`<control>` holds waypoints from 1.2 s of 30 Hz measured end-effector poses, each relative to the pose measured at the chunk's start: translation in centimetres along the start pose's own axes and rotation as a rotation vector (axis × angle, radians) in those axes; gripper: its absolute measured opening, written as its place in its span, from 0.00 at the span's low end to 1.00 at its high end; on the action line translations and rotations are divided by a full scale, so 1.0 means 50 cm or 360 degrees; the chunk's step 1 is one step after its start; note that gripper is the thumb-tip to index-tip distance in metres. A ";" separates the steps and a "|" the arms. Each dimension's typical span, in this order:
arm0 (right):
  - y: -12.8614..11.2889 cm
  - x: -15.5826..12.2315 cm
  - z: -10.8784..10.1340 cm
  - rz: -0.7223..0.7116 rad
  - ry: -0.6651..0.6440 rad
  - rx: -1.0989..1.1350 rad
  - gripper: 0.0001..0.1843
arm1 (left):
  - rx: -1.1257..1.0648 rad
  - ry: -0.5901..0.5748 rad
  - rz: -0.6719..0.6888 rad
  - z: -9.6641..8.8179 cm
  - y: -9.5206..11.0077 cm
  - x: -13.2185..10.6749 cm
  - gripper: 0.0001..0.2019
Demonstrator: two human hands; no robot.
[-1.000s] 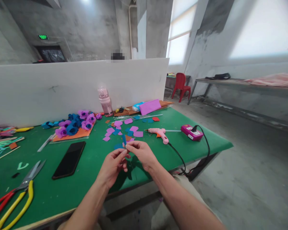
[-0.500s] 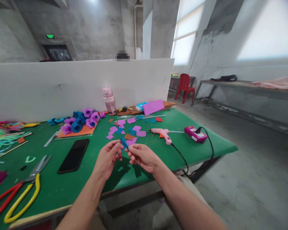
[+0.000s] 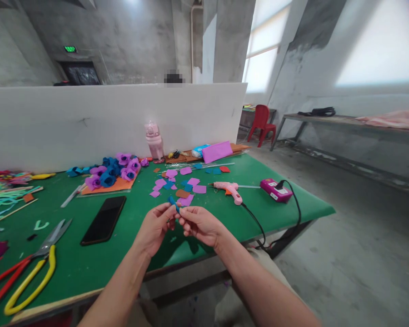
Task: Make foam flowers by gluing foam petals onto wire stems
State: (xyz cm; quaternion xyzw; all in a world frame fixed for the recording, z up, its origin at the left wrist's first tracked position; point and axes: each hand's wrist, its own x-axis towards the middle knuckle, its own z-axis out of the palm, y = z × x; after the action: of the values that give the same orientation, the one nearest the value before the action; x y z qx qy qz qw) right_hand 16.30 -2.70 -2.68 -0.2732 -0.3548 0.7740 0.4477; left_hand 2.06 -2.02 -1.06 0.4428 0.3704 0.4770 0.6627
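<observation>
Over the near edge of the green table, my left hand and my right hand meet fingertip to fingertip. Both pinch a small rolled blue foam piece that sticks up between them, tilted to the left. Just beyond the hands lie several loose purple, blue and brown foam petals. A pink glue gun rests on the table to the right of my hands, its black cable running to a pink power strip.
A black phone lies left of my hands. Scissors and yellow-handled pliers sit at the near left. Finished purple and blue foam flowers rest on an orange sheet. A pink bottle stands by the white partition.
The blue piece has been turned from upright to tilting left between my fingertips. My hands stay together over the table edge; the view shifted slightly.
</observation>
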 end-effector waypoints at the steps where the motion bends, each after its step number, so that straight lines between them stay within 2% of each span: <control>1: 0.001 -0.001 0.000 -0.0007 -0.0015 -0.0010 0.14 | 0.0002 0.0012 -0.0002 0.001 -0.001 0.000 0.10; 7: 0.003 -0.004 0.002 -0.0078 0.0048 -0.0246 0.16 | -0.0098 0.0205 0.0101 -0.003 0.003 0.005 0.10; 16: 0.016 -0.006 0.011 -0.0106 0.0138 -0.0274 0.15 | -0.0148 0.0103 0.0024 0.008 -0.012 -0.002 0.14; 18: 0.019 -0.005 0.008 -0.0072 0.0100 -0.0251 0.15 | -0.0180 0.0067 0.0021 0.009 -0.015 -0.001 0.15; 22: 0.021 -0.003 0.009 -0.0013 0.0020 -0.0130 0.14 | -0.0158 0.0082 0.0044 0.009 -0.018 0.002 0.12; 30: 0.025 -0.006 0.015 -0.0023 0.0018 -0.0168 0.16 | -0.0205 0.0149 0.0056 0.003 -0.021 0.002 0.10; 36: 0.018 -0.008 0.017 -0.0107 0.0117 -0.0208 0.17 | -0.0135 0.0074 0.0066 0.011 -0.023 -0.001 0.14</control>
State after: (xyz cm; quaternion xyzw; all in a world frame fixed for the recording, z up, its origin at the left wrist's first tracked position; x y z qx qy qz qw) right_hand 15.40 -3.63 -2.85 -0.3181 -0.3970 0.7231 0.4673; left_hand 2.89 -2.37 -1.94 0.4106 0.3559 0.5161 0.6621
